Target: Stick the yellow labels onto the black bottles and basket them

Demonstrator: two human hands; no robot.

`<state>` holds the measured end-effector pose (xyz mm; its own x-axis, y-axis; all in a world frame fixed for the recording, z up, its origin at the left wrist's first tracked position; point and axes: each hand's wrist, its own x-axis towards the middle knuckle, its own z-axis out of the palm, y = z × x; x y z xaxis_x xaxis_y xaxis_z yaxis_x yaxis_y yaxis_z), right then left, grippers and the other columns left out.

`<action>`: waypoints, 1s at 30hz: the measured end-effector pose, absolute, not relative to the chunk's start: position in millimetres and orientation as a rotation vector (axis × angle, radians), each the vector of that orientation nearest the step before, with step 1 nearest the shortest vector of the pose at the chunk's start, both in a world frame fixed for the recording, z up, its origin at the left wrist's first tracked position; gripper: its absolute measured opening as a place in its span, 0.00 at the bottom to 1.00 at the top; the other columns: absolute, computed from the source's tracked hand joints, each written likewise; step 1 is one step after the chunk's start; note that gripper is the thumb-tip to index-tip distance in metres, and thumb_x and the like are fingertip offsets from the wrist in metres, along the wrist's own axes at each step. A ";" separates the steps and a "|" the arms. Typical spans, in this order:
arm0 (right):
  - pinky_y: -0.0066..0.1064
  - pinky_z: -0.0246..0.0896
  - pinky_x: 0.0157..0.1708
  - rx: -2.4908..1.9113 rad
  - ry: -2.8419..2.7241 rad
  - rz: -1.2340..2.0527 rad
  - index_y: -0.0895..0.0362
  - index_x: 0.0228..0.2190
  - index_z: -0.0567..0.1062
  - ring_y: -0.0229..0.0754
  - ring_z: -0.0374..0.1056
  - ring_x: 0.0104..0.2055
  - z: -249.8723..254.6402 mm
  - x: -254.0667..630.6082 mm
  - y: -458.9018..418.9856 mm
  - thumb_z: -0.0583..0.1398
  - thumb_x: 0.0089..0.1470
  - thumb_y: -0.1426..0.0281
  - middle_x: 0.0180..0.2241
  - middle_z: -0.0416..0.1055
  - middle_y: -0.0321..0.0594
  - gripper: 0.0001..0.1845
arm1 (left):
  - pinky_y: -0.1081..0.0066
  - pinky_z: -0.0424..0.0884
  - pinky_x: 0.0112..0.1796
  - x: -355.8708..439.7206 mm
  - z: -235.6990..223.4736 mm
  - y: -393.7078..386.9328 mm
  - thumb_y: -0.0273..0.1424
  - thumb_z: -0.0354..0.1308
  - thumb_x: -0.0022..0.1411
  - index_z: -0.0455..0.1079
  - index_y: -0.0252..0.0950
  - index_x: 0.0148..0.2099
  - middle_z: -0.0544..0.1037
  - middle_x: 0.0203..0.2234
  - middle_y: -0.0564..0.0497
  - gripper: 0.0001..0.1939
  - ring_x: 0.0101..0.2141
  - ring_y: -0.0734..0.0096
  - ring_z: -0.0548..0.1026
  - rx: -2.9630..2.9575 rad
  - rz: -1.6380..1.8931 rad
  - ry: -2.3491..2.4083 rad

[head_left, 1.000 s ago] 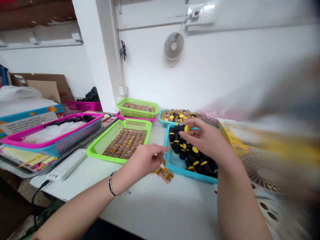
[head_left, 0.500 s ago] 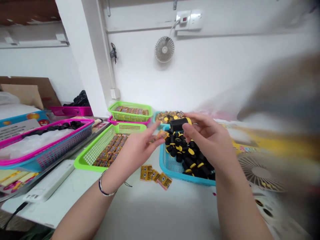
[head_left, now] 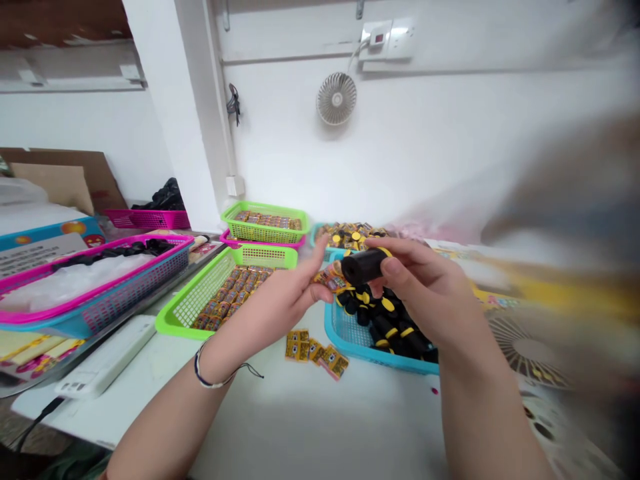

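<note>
— Right hand (head_left: pixel 430 293)?
— Clenched on a black cylinder with yellow ends (head_left: pixel 363 267), up in the air above a blue plastic basket (head_left: pixel 350 337).
— And the left hand (head_left: pixel 267 303)?
— Pinching a small yellow packet (head_left: pixel 327 278) between thumb and fingertips, just beside the cylinder.
— Around them?
— In the blue basket, a heap of more black cylinders (head_left: pixel 395 327). On the counter (head_left: pixel 320 427), more yellow packets (head_left: pixel 313 353) in a loose row, between that basket and a green plastic basket (head_left: pixel 200 310) of wrapped rolls (head_left: pixel 225 300).
</note>
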<state>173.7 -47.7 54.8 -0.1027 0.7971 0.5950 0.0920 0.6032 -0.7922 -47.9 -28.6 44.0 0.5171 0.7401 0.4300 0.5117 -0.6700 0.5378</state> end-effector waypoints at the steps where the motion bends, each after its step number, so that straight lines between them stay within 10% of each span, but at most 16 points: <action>1: 0.21 0.67 0.26 -0.762 -1.574 0.722 0.47 0.43 0.79 0.31 0.69 0.25 54.5 174.3 -47.5 0.64 0.56 0.60 0.23 0.72 0.31 0.13 | 0.73 0.71 0.43 -48.9 44.8 -29.0 0.27 0.45 0.67 0.40 0.43 0.73 0.81 0.32 0.55 0.35 0.35 0.72 0.78 2.440 0.922 1.027; 9: 0.23 0.70 0.29 -0.789 -1.689 0.742 0.47 0.43 0.80 0.33 0.73 0.30 56.9 175.5 -49.0 0.67 0.53 0.65 0.32 0.78 0.35 0.14 | 0.75 0.69 0.43 -54.3 47.1 -31.2 0.24 0.44 0.66 0.41 0.44 0.72 0.80 0.29 0.56 0.35 0.32 0.74 0.76 2.560 0.851 0.968; 18: 0.25 0.68 0.25 -0.780 -1.802 0.709 0.50 0.42 0.79 0.34 0.69 0.27 55.5 176.7 -51.5 0.69 0.49 0.68 0.27 0.75 0.34 0.16 | 0.73 0.66 0.29 -49.6 46.8 -36.6 0.40 0.61 0.61 0.75 0.43 0.55 0.80 0.28 0.55 0.21 0.26 0.72 0.70 2.364 1.126 0.848; 30: 0.27 0.74 0.30 -0.532 -1.683 0.854 0.48 0.41 0.79 0.37 0.76 0.32 50.4 159.4 -50.0 0.72 0.44 0.71 0.33 0.80 0.35 0.20 | 0.70 0.78 0.34 -40.6 47.5 -43.1 0.31 0.72 0.51 0.26 0.50 0.72 0.83 0.40 0.46 0.64 0.33 0.67 0.80 1.670 1.092 0.595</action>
<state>159.4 -50.0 50.4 -0.2787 0.7241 0.6308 -0.0812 0.6368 -0.7668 -40.6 -43.1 47.5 0.4683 0.7990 0.3772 -0.1160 -0.3677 0.9227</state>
